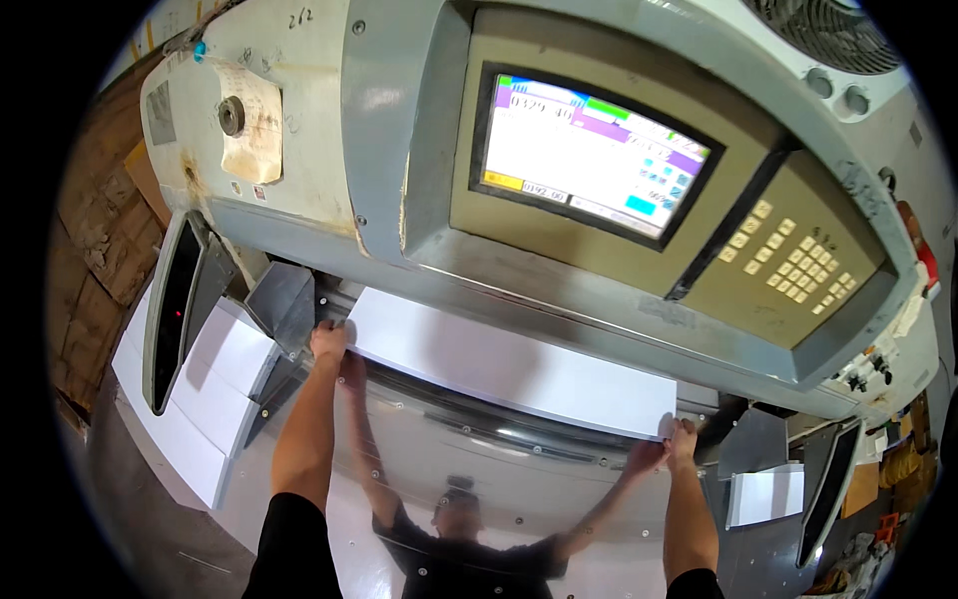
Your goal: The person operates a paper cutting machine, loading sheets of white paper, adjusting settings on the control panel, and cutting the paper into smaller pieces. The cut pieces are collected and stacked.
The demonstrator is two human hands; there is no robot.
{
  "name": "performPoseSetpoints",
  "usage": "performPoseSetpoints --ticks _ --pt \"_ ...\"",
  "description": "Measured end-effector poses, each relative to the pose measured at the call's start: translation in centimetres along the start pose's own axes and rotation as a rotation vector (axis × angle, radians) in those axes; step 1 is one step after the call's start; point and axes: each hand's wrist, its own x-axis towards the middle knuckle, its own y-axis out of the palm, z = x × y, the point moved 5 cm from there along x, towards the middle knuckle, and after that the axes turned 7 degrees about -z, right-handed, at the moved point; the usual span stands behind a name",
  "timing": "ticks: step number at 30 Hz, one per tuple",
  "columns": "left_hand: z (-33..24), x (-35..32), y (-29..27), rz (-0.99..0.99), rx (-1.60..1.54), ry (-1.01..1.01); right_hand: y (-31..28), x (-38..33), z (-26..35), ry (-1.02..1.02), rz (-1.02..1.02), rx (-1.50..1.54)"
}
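Note:
A long stack of white paper (519, 364) lies across the metal bed (519, 479) of a cutting machine, its far side running under the machine's front. My left hand (329, 341) has its fingers curled in at the stack's left end. At the opposite end my right hand (681, 443) is closed around the near right corner. Both arms reach forward, widely spread. The undersides of the fingers are hidden. The polished bed mirrors my arms and dark sleeves.
Above the stack is a lit screen (594, 155) beside a keypad (798, 260). Light guards (178, 309) stand upright on both sides. More white paper piles (205, 399) rest at left, and a smaller pile (766, 496) lies at right. A fan (823, 35) is at top right.

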Motion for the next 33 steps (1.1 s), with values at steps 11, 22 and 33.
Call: performPoseSetpoints --ticks 11,22,33 --pt "2.8 -9.9 -8.0 -0.1 0.167 0.245 -5.6 -7.1 -2.9 -0.302 -0.227 -0.34" --pt "17.8 -33.5 -24.2 -0.033 -0.171 0.156 -30.9 -30.3 -13.4 -0.383 -0.563 -0.502" --pt "18.4 -60.3 -26.9 0.274 -1.396 -0.846 -41.9 -38.9 -19.9 0.669 0.267 0.962"
